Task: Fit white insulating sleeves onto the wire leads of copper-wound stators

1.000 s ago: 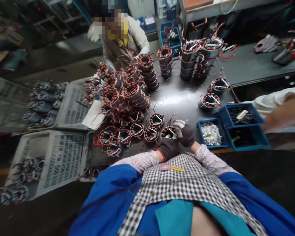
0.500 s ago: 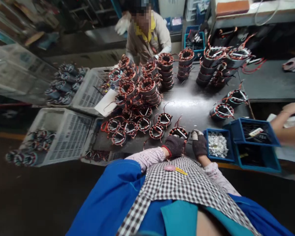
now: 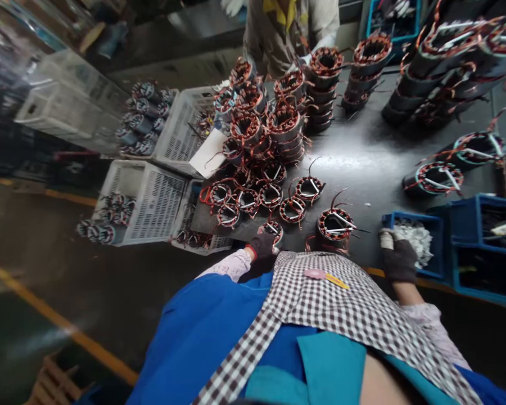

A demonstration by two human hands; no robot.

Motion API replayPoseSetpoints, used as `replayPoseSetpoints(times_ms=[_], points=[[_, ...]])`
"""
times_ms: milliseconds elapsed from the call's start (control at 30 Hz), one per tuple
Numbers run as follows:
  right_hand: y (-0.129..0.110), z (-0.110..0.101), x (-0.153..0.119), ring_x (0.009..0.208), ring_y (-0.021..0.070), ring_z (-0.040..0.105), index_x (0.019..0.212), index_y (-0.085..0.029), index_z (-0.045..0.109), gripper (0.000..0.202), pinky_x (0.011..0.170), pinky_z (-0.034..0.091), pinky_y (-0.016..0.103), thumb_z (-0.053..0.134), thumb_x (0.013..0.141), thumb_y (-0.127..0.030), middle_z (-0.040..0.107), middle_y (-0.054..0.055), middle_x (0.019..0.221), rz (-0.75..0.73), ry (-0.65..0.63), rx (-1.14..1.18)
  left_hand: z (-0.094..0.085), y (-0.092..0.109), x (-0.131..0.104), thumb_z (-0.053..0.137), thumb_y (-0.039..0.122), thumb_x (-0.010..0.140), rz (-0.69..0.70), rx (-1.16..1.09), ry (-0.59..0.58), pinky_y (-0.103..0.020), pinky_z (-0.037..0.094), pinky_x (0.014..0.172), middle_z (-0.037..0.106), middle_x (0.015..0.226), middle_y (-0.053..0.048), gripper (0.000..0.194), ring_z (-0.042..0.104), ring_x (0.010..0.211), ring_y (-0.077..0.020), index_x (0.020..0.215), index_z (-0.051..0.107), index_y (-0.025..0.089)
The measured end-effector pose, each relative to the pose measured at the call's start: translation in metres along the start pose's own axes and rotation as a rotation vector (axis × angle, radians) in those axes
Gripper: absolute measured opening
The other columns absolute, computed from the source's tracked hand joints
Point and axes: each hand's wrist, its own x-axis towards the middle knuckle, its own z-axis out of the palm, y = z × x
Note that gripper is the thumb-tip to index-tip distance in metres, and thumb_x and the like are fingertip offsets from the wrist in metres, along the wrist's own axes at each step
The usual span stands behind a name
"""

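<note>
My left hand [image 3: 262,246], in a dark glove with a red cuff, is closed on a wound stator [image 3: 272,229] at the table's front edge. My right hand [image 3: 398,259], also gloved, is at the left side of the blue bin of white pieces [image 3: 417,242]; its fingertips are too small to read. Between my hands a stator with white strips [image 3: 336,224] stands upright near my apron. Several low copper-wound rings [image 3: 292,210] lie beyond my left hand.
Tall stator stacks [image 3: 284,126] stand at the back of the dark table [image 3: 362,163]. White crates [image 3: 152,202] are on the left, blue bins [image 3: 487,247] on the right. Across the table is a person in a grey jacket [image 3: 274,34].
The view has shifted. My left hand has moved left from the middle stator to another one. My right hand has moved right, to the bin of white pieces.
</note>
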Motion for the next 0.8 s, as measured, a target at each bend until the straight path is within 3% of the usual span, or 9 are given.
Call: replayPoseSetpoints(times_ms=[167,233,333,433,533,600,667,800], points=[[-0.06,-0.01,0.014,0.147,0.0361,0.066,0.137,-0.015,0.077,0.038,0.126,0.048,0.047,0.056,0.107,-0.027,0.073,0.028,0.152,-0.353,0.016,-0.012,-0.018,-0.018,0.029,0.081,0.023,0.088,-0.045,0.183,-0.026,-0.052,0.047,0.121,0.079,0.138,-0.025,0.045,0.068,0.135,-0.0425,0.13,0.08,0.009],[-0.086,-0.009,0.022,0.143,0.0372,0.067,0.142,-0.012,0.073,0.04,0.12,0.05,0.046,0.067,0.106,-0.029,0.071,0.031,0.154,-0.457,-0.101,-0.081,-0.027,-0.02,0.035,0.083,0.018,0.085,-0.07,0.195,-0.019,-0.052,0.047,0.121,0.078,0.141,-0.027,0.052,0.067,0.136,-0.0424,0.135,0.077,0.005],[-0.113,-0.003,0.029,0.119,0.0351,0.074,0.142,-0.013,0.07,0.036,0.102,0.051,0.044,0.072,0.109,-0.028,0.076,0.031,0.141,-0.472,-0.305,-0.241,-0.034,-0.013,0.026,0.078,0.018,0.092,-0.117,0.192,0.031,-0.05,0.048,0.12,0.079,0.14,-0.024,0.054,0.068,0.135,-0.0413,0.146,0.074,0.008],[-0.121,0.001,0.036,0.1,0.0298,0.074,0.127,-0.014,0.074,0.019,0.093,0.047,0.042,0.062,0.113,-0.018,0.081,0.028,0.12,-0.453,-0.373,-0.327,-0.034,0.019,0.012,0.069,0.028,0.105,-0.115,0.166,0.133,-0.05,0.049,0.123,0.077,0.148,-0.021,0.054,0.066,0.142,-0.0427,0.158,0.07,0.015],[-0.118,-0.001,0.044,0.096,0.028,0.074,0.117,-0.016,0.078,0.012,0.09,0.045,0.04,0.068,0.111,-0.017,0.083,0.024,0.114,-0.464,-0.414,-0.313,-0.028,0.073,0.021,0.067,0.033,0.109,0.132,-0.032,0.235,-0.043,0.051,0.126,0.075,0.154,-0.016,0.055,0.067,0.145,-0.0364,0.163,0.07,0.02],[-0.113,-0.003,0.047,0.099,0.0273,0.074,0.117,-0.017,0.08,0.013,0.089,0.044,0.038,0.069,0.112,-0.022,0.083,0.021,0.117,-0.445,-0.433,-0.288,-0.023,0.111,0.04,0.075,0.032,0.104,0.322,-0.122,0.159,-0.041,0.055,0.121,0.077,0.151,-0.014,0.053,0.072,0.138,-0.0343,0.157,0.075,0.022],[-0.108,-0.003,0.046,0.105,0.0281,0.075,0.125,-0.018,0.081,0.022,0.09,0.045,0.039,0.064,0.115,-0.03,0.083,0.021,0.124,-0.414,-0.437,-0.265,-0.016,0.14,0.061,0.086,0.036,0.095,0.412,-0.035,0.033,-0.045,0.059,0.113,0.078,0.145,-0.017,0.053,0.075,0.132,-0.0377,0.146,0.082,0.019],[-0.103,0.008,0.037,0.12,0.0312,0.072,0.143,-0.014,0.077,0.036,0.099,0.048,0.041,0.064,0.115,-0.033,0.076,0.027,0.146,-0.43,-0.313,-0.117,-0.005,0.165,0.083,0.088,0.028,0.092,0.43,0.088,-0.011,-0.047,0.057,0.112,0.078,0.138,-0.025,0.037,0.074,0.131,-0.0415,0.124,0.088,0.009]])
